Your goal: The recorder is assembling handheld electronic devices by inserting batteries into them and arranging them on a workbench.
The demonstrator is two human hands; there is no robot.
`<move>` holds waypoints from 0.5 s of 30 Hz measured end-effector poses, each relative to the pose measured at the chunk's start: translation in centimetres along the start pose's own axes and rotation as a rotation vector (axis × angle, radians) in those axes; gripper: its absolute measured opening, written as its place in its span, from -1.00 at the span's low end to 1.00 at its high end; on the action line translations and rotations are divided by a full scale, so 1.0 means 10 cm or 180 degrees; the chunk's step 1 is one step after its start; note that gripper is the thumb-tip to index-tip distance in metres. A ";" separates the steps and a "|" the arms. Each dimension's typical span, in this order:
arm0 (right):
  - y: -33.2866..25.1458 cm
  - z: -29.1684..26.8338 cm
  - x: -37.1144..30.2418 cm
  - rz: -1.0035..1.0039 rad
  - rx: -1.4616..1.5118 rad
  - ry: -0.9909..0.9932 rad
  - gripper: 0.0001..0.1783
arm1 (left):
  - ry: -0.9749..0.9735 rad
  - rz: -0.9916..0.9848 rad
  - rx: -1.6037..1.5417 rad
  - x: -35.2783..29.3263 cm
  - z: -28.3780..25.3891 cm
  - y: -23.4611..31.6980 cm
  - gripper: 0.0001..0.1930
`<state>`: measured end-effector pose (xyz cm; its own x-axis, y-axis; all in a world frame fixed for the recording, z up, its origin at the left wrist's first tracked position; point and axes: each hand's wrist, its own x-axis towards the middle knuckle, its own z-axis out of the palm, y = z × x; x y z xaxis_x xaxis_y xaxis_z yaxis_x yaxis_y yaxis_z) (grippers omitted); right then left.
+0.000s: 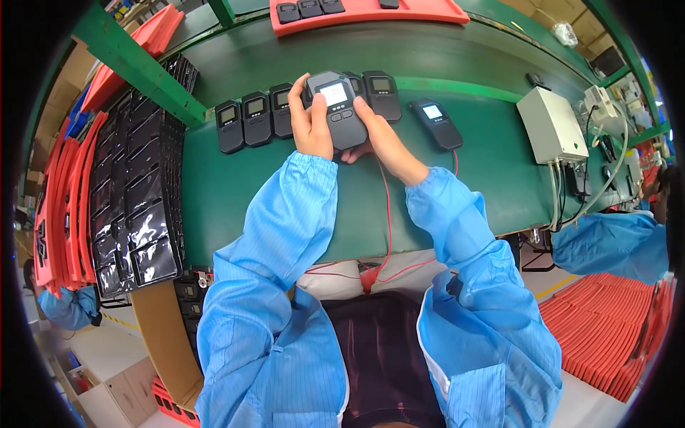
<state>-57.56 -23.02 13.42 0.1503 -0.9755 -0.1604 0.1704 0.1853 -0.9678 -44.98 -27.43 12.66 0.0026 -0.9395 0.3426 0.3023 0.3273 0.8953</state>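
In the head view, the left hand (312, 135) and right hand (391, 146) have their fingers clamped on a dark grey handheld device (347, 132), screen lit, over the green table (242, 189). Similar unlit devices (257, 121) line up behind; another lit unit (440, 130) lies to the right, red-cabled.

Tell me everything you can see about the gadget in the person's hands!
The gadget is dark grey, looks like plastic, and has slanted corners. Its screen glows white. Below sit small pale marks and two buttons side by side. Its face points up toward the camera, with its top leaning a bit left. The left hand and right hand grip its sides over the green table. A red wire hangs nearby; whether it plugs in is hidden.
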 end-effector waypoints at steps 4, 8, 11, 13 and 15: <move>0.01 0.04 -0.02 -0.0086 0.0266 0.0112 -0.29 | -0.0215 0.0114 -0.0074 -0.04 -0.06 0.07 -0.53; 0.09 0.15 0.03 -0.0423 0.0724 0.0814 -0.26 | -0.0768 0.0192 0.0610 -0.13 -0.03 0.15 -0.51; 0.11 0.20 0.05 -0.0617 0.1205 0.1512 -0.26 | -0.0961 0.0152 0.0881 -0.08 -0.06 0.18 -0.47; 0.11 0.17 0.01 -0.0736 0.0383 0.1173 -0.24 | -0.0884 0.0230 0.0955 -0.07 -0.08 0.13 -0.47; 0.12 0.09 -0.01 -0.0805 -0.0033 0.1026 -0.23 | -0.0779 0.0384 0.1108 -0.05 -0.07 0.08 -0.48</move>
<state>-56.47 -22.63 12.43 -0.2084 -0.9775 0.0319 0.1526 -0.0647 -0.9862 -44.04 -26.75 12.98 -0.2203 -0.8545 0.4704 -0.0254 0.4871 0.8730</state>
